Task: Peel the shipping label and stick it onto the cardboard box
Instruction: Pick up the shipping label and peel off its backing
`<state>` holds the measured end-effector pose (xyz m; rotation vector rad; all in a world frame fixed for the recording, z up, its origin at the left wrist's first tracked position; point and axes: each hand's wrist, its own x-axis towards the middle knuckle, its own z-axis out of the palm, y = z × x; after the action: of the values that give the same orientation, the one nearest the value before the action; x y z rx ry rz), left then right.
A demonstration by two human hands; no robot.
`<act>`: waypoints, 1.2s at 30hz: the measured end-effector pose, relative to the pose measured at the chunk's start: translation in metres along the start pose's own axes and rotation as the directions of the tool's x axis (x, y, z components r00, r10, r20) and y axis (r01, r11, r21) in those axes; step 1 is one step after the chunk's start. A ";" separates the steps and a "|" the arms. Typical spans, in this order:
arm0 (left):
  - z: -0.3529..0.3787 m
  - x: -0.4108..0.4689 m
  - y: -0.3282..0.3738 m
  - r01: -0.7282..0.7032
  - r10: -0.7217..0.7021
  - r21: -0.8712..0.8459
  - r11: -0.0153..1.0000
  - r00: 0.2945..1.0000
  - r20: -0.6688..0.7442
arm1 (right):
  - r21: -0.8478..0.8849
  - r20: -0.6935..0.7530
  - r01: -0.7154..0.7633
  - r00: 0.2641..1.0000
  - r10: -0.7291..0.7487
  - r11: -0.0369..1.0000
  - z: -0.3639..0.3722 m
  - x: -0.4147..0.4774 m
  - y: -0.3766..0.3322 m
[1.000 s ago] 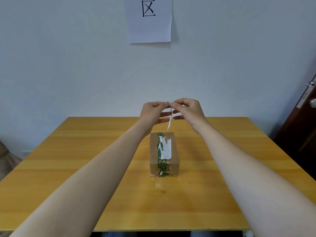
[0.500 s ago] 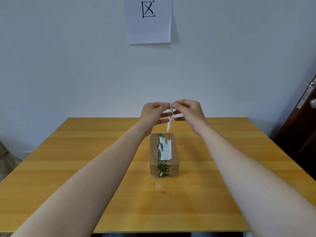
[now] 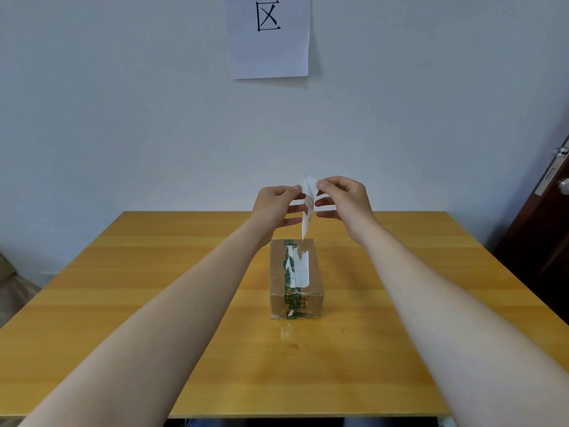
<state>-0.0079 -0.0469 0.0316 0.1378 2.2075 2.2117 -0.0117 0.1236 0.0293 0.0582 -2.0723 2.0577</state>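
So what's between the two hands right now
The shipping label, pinched at its top between the left hand and right hand, hangs above the cardboard box, seen in the head view.

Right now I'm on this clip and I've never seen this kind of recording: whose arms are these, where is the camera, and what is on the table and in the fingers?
There is no machine here. The camera sits on a person's head and looks forward and down, so the two bare forearms are the wearer's own. The left hand and right hand are raised above a wooden table, together pinching a small white shipping label that hangs edge-on; its top appears to be splitting into two layers. Below them a taped cardboard box rests on the table. A paper sheet with one printed character hangs on the wall behind.
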 end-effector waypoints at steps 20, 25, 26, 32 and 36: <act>-0.006 0.002 -0.002 0.035 -0.039 -0.083 0.996 0.998 -0.048 | 0.190 -0.102 -0.068 0.991 0.088 0.979 -0.009 0.005 0.004; -0.010 0.001 -0.002 0.078 -0.083 -0.189 0.979 0.996 -0.017 | 0.233 -0.127 -0.082 0.985 0.114 0.969 -0.012 0.007 0.006; -0.011 0.001 -0.001 0.101 -0.103 -0.241 0.965 0.995 0.002 | 0.239 -0.130 -0.082 0.985 0.116 0.968 -0.012 0.007 0.006; -0.014 -0.001 0.003 0.166 -0.151 -0.401 0.901 0.986 0.068 | 0.268 -0.149 -0.084 0.981 0.127 0.960 -0.011 0.007 0.004; -0.015 0.000 0.004 0.166 -0.154 -0.430 0.887 0.986 0.064 | 0.294 -0.158 -0.087 0.978 0.138 0.952 -0.011 0.007 0.004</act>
<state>-0.0087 -0.0616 0.0354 -0.0210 1.5859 2.5139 -0.0182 0.1360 0.0270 -0.1947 -1.6992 2.3231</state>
